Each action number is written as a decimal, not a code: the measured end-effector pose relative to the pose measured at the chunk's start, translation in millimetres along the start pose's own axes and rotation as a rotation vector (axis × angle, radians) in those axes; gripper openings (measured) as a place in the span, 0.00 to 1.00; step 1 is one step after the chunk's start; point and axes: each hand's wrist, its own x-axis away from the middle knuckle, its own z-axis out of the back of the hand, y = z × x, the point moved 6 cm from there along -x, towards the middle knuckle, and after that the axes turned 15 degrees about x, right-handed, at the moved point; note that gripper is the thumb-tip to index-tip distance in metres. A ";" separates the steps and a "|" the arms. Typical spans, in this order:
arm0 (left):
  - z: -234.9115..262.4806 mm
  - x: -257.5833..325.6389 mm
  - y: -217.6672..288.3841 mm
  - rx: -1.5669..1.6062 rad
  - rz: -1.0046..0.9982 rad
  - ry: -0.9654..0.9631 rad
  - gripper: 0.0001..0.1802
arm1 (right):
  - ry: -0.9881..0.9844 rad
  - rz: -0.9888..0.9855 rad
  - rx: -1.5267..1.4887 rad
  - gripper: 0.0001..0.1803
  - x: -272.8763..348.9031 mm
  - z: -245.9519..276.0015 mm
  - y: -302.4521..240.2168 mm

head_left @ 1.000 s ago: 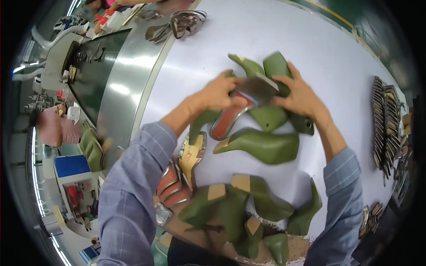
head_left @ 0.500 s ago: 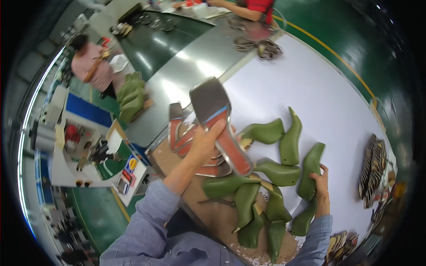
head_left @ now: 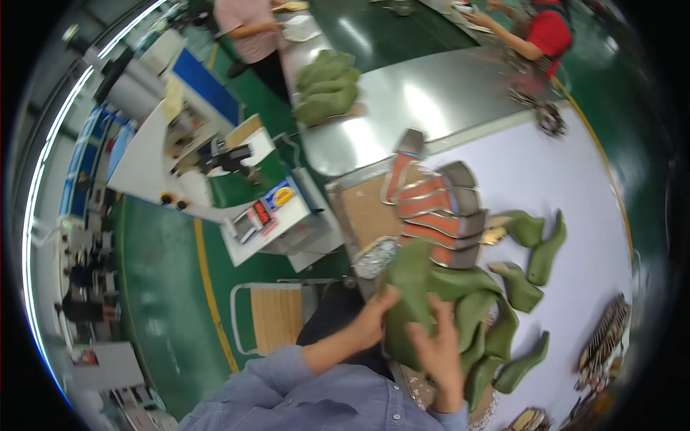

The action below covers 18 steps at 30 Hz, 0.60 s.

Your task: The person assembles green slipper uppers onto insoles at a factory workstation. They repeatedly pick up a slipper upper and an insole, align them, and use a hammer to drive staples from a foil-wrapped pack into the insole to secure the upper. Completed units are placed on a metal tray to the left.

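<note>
A green shoe last (head_left: pixel 411 276) stands close in front of me, blurred by motion. My left hand (head_left: pixel 370 320) grips its left side, thumb along the edge. Just right of that last, my right hand (head_left: pixel 438 348) has its fingers apart. Its palm faces the last, and I see nothing held in it. More green lasts (head_left: pixel 503 330) lie loosely about on the right. Beyond them is an overlapping row of insoles (head_left: pixel 431 208), orange-brown with grey ends. Whether an insole sits behind the last in my left hand is hidden.
Two lasts (head_left: pixel 546 251) lie farther right on the white tabletop (head_left: pixel 503 154). A metal table (head_left: pixel 388 108) adjoins it, with stacked lasts (head_left: pixel 327 90) at its left corner. A wooden-seated chair (head_left: pixel 277 316) is at my left. Two people (head_left: pixel 248 32) work beyond.
My view has swung left. The insole formerly in my left hand is no longer seen there; that hand now grips a last. My right hand has left the last it touched and come inward.
</note>
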 end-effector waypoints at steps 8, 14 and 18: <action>84.5 -0.3 88.1 0.237 0.093 0.081 0.39 | -0.325 -0.217 -1.006 0.44 11.1 -186.8 27.9; 44.6 -48.0 113.6 -0.400 -0.077 -0.413 0.40 | 0.048 -0.187 -0.604 0.50 1.7 -168.3 57.9; -1.1 -89.8 134.9 -0.247 -0.215 -0.698 0.50 | 0.504 0.155 0.138 0.47 -26.7 -118.5 55.6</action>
